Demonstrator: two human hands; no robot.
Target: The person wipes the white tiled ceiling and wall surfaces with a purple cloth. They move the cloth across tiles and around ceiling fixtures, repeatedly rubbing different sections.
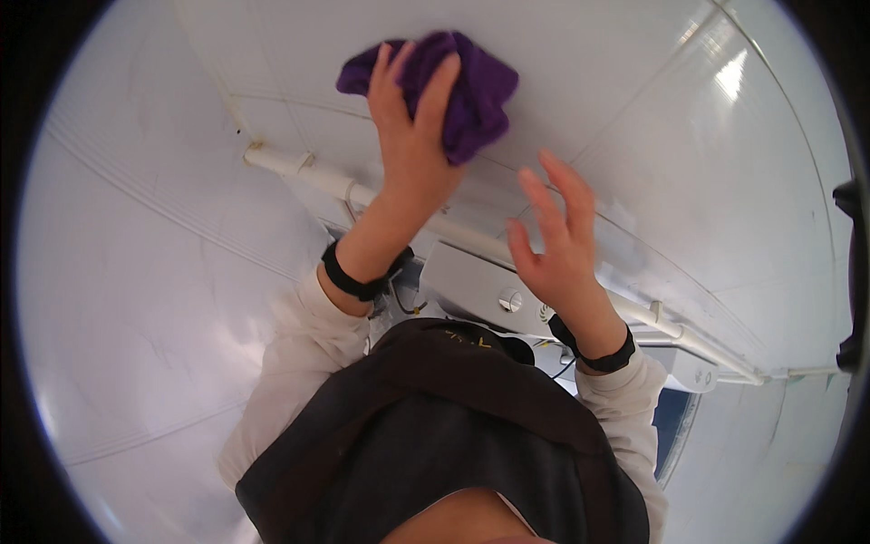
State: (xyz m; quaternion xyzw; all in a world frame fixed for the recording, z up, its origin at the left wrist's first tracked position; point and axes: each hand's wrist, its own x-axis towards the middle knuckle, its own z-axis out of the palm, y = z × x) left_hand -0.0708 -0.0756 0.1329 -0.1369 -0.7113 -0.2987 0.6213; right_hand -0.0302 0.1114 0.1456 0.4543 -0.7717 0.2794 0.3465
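Observation:
My left hand (414, 129) is raised at the upper middle of the view, its fingers spread over a crumpled purple cloth (479, 95), which it holds against the pale, glossy wall panel (578, 61). To its right and lower down, my right hand (561, 231) is held up with its fingers apart and nothing in it. Both wrists wear black bands, and the sleeves are white.
A white pipe (306, 173) runs along the wall behind both forearms. Below it, a white box-shaped fixture (469, 279) with a round knob or opening sits between my arms. A second white fixture (686, 370) is at the right, and a side wall (156, 272) stands at the left.

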